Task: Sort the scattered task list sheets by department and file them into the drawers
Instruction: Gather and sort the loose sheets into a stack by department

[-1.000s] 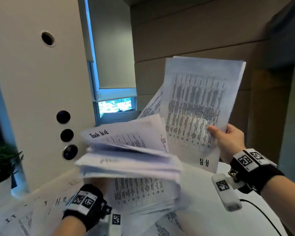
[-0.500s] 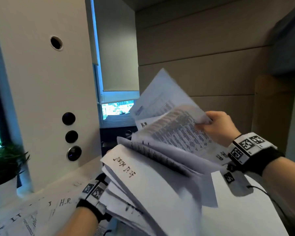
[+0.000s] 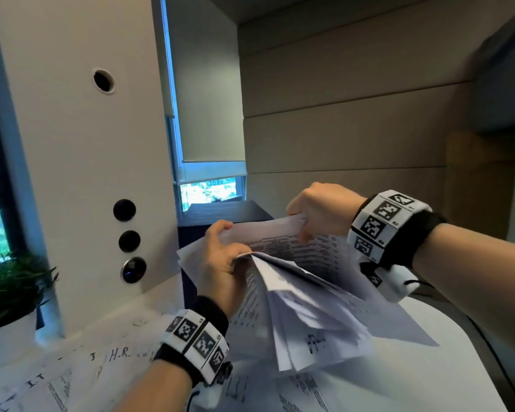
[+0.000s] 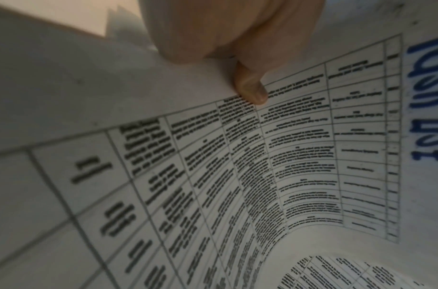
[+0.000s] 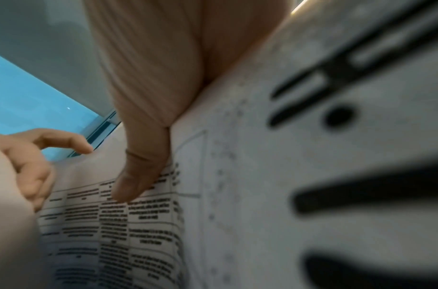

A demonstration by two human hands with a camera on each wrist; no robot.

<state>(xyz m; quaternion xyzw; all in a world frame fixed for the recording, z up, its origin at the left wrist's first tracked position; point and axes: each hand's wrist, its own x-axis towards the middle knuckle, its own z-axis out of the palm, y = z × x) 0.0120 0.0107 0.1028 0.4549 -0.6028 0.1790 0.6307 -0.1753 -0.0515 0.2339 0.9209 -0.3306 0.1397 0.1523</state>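
A thick stack of task list sheets (image 3: 309, 316) hangs fanned out above the white table. My left hand (image 3: 226, 248) grips its upper left edge, with the thumb (image 4: 250, 88) lying on a printed sheet with blue handwriting (image 4: 428, 97). My right hand (image 3: 304, 227) pinches the upper right edge of the top sheet, which is marked H.R (image 5: 336, 78) in black. The right thumb (image 5: 138, 176) presses on its printed grid. More sheets marked H.R. (image 3: 119, 353) and I.T (image 3: 36, 379) lie on the table at the left. No drawers are in view.
A white pillar with three round buttons (image 3: 128, 240) stands at the left, with a potted plant (image 3: 9, 307) beside it. A dark cabinet (image 3: 220, 215) stands behind the hands under the window. The table's rounded edge (image 3: 458, 352) runs along the right.
My right hand has brought the raised H.R sheet down onto the stack. The left hand has shifted to the stack's top edge, and the sheets now hang downward.
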